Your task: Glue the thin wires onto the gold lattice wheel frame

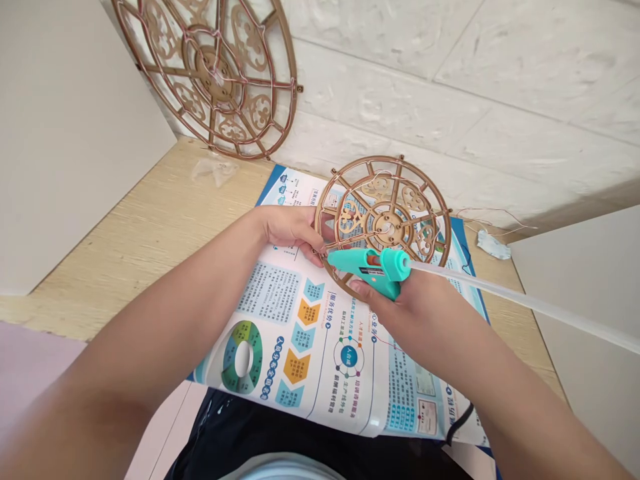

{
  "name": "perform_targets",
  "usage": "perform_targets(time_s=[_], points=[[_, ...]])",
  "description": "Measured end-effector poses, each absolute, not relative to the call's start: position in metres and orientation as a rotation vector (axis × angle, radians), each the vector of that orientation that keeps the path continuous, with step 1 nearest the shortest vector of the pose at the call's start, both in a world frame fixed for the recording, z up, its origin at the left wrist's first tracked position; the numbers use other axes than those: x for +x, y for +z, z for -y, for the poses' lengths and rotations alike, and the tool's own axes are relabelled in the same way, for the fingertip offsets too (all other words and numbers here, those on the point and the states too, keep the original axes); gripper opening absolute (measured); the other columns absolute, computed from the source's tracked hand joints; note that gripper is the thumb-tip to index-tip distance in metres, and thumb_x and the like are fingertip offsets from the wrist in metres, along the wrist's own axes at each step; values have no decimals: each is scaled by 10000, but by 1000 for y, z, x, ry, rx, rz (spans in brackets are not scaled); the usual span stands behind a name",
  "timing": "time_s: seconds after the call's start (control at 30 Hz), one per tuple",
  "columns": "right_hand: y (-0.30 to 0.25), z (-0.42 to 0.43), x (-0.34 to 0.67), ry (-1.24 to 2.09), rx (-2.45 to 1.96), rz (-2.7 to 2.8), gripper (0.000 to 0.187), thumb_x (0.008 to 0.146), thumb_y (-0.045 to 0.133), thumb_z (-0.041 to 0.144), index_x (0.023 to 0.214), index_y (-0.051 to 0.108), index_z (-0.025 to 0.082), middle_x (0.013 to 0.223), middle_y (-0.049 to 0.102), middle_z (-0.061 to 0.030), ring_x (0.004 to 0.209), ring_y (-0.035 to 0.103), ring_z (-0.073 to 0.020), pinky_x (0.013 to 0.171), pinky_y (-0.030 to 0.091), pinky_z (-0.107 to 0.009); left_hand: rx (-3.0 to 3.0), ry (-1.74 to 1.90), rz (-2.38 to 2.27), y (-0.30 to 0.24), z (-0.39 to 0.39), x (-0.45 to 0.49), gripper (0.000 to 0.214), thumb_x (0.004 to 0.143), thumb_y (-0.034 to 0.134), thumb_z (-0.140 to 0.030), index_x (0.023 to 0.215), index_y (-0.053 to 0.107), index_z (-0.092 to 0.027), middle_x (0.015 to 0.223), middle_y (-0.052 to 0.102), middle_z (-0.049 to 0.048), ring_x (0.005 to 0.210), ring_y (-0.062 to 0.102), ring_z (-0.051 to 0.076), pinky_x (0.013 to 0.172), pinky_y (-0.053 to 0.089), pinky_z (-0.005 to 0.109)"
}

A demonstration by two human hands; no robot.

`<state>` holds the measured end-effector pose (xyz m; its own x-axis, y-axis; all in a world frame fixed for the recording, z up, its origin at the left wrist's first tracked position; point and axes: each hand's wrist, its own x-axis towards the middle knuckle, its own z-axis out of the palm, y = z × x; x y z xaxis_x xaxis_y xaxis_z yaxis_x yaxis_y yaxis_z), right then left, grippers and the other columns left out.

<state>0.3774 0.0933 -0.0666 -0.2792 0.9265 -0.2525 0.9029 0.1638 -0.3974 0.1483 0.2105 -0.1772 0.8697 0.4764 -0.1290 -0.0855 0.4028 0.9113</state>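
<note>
A round bronze-coloured openwork frame (395, 228) with spokes and scroll ornaments is tilted up over a printed poster sheet. My left hand (299, 230) grips its left rim, fingers wrapped round it and partly behind it. In my right hand (400, 303) is a turquoise hot glue gun (367, 268), its nozzle at the left rim close to my left fingers. A long translucent glue stick (505, 291) runs out of the gun's back to the right. Thin wire follows the frame's rings. Whether the nozzle touches the rim I cannot tell.
A larger openwork round frame (215, 73) with wire on it leans against the white wall (380, 80) at the back left. The poster (320, 373) covers the wooden board (165, 220). Clear plastic scraps (215, 171) and a small white packet (493, 245) lie beside it. White panels stand at both sides.
</note>
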Motion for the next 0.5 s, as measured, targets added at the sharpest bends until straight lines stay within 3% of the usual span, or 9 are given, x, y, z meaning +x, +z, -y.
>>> perform_targets(time_s=[0.2,0.33,0.5], points=[[-63,-98,372,784,-2005,2365,374,985,536,542,783,671,257,599,679,-17,490,603,-207,424,391,-305,1150,326,-411,-175,-211,149,522,694,887,-167,1191,757,-258,1146,828,46,1007,810,250,807,688,302],[-61,-99,371,835,-1919,2333,394,980,559,528,710,638,252,560,659,0,441,570,-177,393,381,-289,1158,322,-423,-175,-211,149,612,683,896,-185,1266,729,-269,1201,815,62,1041,804,261,802,687,303],[-60,-100,371,808,-1938,2345,380,971,573,509,702,642,250,576,665,-7,448,563,-177,383,378,-289,1179,328,-420,-177,-211,149,460,719,869,-182,1167,773,-221,1171,823,73,1020,807,263,792,688,297]])
